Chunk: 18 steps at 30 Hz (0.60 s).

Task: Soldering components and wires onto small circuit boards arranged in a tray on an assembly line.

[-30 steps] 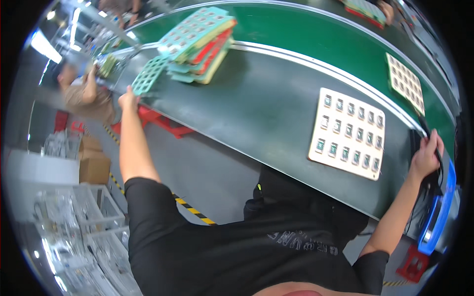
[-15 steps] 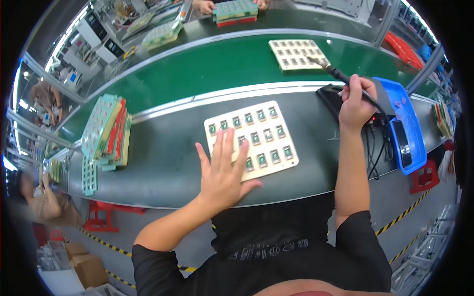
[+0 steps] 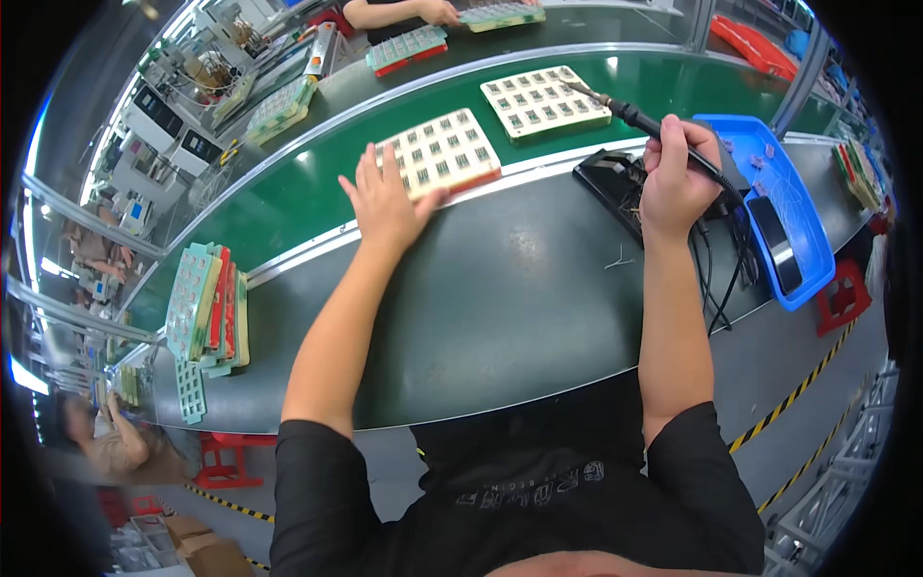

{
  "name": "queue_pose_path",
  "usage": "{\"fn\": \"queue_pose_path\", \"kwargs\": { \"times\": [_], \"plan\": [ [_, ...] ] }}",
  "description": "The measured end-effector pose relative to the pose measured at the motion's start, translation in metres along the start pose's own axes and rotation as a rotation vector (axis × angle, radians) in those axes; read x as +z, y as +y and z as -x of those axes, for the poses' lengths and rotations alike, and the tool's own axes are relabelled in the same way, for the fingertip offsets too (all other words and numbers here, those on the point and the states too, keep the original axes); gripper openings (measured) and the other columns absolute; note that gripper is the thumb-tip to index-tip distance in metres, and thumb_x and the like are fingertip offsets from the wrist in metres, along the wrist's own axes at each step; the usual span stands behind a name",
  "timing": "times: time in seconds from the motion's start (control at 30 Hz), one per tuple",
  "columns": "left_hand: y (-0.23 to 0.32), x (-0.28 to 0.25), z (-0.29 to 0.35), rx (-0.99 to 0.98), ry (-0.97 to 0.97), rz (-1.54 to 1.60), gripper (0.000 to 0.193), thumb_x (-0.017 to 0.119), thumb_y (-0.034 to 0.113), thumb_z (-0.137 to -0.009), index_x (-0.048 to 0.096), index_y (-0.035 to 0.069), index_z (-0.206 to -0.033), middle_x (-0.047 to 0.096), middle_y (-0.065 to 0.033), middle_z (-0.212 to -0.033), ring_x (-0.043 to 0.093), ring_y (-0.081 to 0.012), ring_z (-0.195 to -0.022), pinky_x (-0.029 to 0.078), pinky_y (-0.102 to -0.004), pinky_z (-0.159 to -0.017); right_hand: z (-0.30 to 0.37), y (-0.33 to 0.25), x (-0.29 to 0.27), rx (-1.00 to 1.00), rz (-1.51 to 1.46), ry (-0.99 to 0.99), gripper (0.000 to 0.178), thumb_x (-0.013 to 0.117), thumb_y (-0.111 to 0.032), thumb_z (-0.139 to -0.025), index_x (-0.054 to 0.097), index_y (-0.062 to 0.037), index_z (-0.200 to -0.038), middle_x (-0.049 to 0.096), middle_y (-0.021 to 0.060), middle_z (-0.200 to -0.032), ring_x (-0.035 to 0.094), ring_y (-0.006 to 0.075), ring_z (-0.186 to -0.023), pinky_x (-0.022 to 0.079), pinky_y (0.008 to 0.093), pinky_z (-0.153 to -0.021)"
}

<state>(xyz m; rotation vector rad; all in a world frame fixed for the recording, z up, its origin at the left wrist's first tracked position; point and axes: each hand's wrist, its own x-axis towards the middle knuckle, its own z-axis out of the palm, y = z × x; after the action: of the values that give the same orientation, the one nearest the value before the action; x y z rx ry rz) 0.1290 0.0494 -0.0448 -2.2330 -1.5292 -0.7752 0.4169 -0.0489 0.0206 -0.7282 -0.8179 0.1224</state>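
On the green belt lies a cream tray [image 3: 452, 144] with rows of small boards, and a red edge shows under its near side. My left hand [image 3: 386, 200] rests against the tray's left and near edges, fingers stretched out and thumb apart. My right hand [image 3: 678, 188] is wrapped round a soldering iron [image 3: 637, 119], which points up and left. Its metal tip appears over a second cream tray [image 3: 546, 123] of small boards, just right of the first; whether it touches cannot be told.
A black stand [image 3: 608, 197] with cables sits by my right forearm. Beyond it a blue bin [image 3: 815, 252] contains a dark phone [image 3: 774, 245]. Stacked green and red trays [image 3: 207, 308] stand at the left. Across the belt, a person's hand [image 3: 439, 12] is near another tray [image 3: 502, 16].
The cream tray has gone from the dark bench onto the green belt, with my left hand moving away from me. The right hand still grips the soldering iron. The view has shifted.
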Motion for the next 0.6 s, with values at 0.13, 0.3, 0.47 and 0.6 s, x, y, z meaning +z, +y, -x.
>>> {"fn": "queue_pose_path", "kwargs": {
  "times": [0.13, 0.3, 0.47, 0.6],
  "plan": [
    [-0.012, 0.028, -0.029, -0.151, -0.073, -0.097, 0.095, 0.068, 0.057, -0.066, 0.029, 0.008, -0.137, 0.030, -0.0213, -0.138, 0.028, -0.0357, -0.129, 0.015, -0.0627, -0.103, 0.004, 0.002, 0.005, -0.008, 0.023, -0.007, 0.013, 0.061, -0.008, -0.084, 0.053, 0.0007, -0.077, 0.056, 0.0068, -0.060, 0.048, 0.0064, -0.045, 0.037, 0.0185, -0.042],
    [-0.022, -0.004, 0.003, -0.047, 0.075, 0.186, 0.071, 0.071, 0.032, -0.071, 0.041, -0.001, -0.126, 0.042, -0.0225, -0.126, 0.039, -0.0363, -0.120, 0.028, -0.0476, -0.102, 0.009, 0.011, 0.010, 0.017, 0.071, 0.009, 0.010, 0.060, -0.008, -0.084, 0.055, -0.0021, -0.077, 0.053, 0.0021, -0.058, 0.047, 0.0060, -0.046, 0.037, 0.0186, -0.042],
    [-0.058, -0.130, 0.107, -0.133, 0.355, 0.564, 0.025, 0.065, 0.003, -0.073, 0.060, 0.001, -0.098, 0.059, -0.0107, -0.088, 0.058, -0.0186, -0.078, 0.049, -0.0258, -0.066, 0.013, 0.018, 0.001, 0.075, 0.059, 0.020, 0.010, 0.062, -0.007, -0.084, 0.059, 0.0008, -0.078, 0.055, 0.0056, -0.063, 0.048, 0.0082, -0.051, 0.036, 0.0181, -0.045],
    [-0.185, -0.193, 0.187, -0.700, 0.903, 0.539, 0.030, 0.056, 0.007, -0.085, 0.048, 0.000, -0.113, 0.053, -0.0054, -0.102, 0.052, -0.0118, -0.085, 0.043, -0.0218, -0.074, 0.008, 0.025, -0.007, 0.078, 0.041, -0.033, 0.012, 0.061, -0.005, -0.084, 0.058, 0.0058, -0.081, 0.056, 0.0095, -0.065, 0.048, 0.0095, -0.051, 0.037, 0.0174, -0.047]
  ]
}}
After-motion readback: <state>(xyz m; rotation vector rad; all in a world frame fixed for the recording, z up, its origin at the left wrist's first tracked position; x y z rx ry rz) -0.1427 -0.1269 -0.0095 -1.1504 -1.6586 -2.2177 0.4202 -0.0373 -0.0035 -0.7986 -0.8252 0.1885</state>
